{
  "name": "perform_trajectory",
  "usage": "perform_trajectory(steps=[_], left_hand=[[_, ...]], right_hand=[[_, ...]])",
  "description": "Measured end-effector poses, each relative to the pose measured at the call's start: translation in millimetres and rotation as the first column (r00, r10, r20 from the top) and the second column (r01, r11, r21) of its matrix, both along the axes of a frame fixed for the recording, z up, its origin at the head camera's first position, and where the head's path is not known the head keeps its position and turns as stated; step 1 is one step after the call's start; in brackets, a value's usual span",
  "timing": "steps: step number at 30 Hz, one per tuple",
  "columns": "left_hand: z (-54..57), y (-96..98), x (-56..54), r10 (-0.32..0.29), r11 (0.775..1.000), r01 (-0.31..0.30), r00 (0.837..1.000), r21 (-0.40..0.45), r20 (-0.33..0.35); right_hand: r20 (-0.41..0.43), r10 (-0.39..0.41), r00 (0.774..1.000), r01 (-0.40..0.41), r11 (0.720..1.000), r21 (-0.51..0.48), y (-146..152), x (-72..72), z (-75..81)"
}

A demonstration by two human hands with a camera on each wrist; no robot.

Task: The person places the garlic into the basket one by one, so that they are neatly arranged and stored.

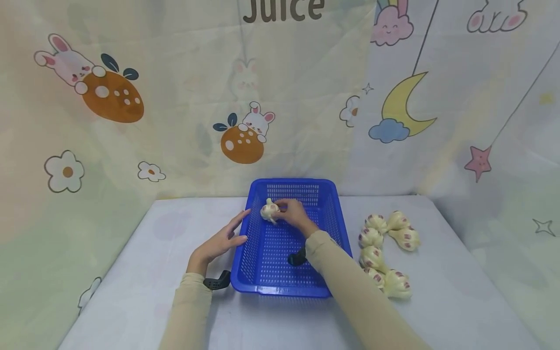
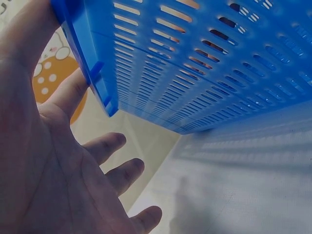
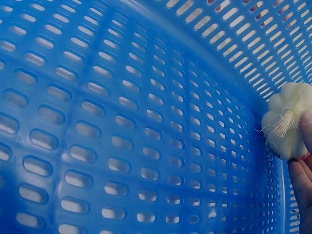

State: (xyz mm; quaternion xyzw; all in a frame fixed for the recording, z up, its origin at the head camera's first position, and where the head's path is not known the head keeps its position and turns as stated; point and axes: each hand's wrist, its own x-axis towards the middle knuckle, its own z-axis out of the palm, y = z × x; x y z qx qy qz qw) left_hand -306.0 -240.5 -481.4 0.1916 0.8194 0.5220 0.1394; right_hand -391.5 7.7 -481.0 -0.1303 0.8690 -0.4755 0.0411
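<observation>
A blue plastic basket [image 1: 284,291] with slotted walls stands on the table. Inside its far left part, my right hand [image 1: 294,214] pinches a garlic bulb [image 1: 269,211] between thumb and fingers. The right wrist view shows the bulb's root tuft, with the garlic [image 3: 285,122] close to the basket's wall. My left hand [image 1: 220,241] rests against the basket's left rim, fingers mostly straight. In the left wrist view, thumb and index finger of the left hand [image 2: 63,146] touch the rim while the other fingers spread loosely outside it.
Several garlic bulbs [image 1: 371,237] lie on the white table [image 1: 192,218] to the right of the basket, in a loose curved group. A printed cloth [image 1: 183,97] with cartoon rabbits hangs behind the table. Dark wrist-worn devices [image 1: 218,281] sit on both wrists.
</observation>
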Motion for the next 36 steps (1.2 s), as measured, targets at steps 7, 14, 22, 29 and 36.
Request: perform_trajectory(steps=[7,14,22,29,36], left_hand=[[0.6,0.3,0.7,0.006,1.0,-0.006,1.0,0.001,-0.01],[0.6,0.5,0.0,0.005,1.0,-0.005,1.0,-0.012,-0.018],[0.4,0.2,2.5,-0.001,1.0,0.001,1.0,-0.008,-0.029],[-1.8,2.3,3.1,0.0,1.0,0.0,1.0,-0.013,-0.016],[-0.7,0.6,2.2,-0.005,1.0,0.005,1.0,-0.001,-0.028]], right_hand=[[0.007,-0.002,1.0,0.002,1.0,0.0,0,-0.8,0.3],[-0.004,-0.022,1.0,0.023,0.999,0.034,2,2.3,5.0],[-0.055,-0.029,0.998,0.033,0.997,0.07,5,5.4,8.8],[-0.082,-0.039,0.996,0.047,0.994,0.103,11,8.8,13.1],[-0.141,-0.011,0.99,0.031,0.99,0.138,14,10.0,29.8]])
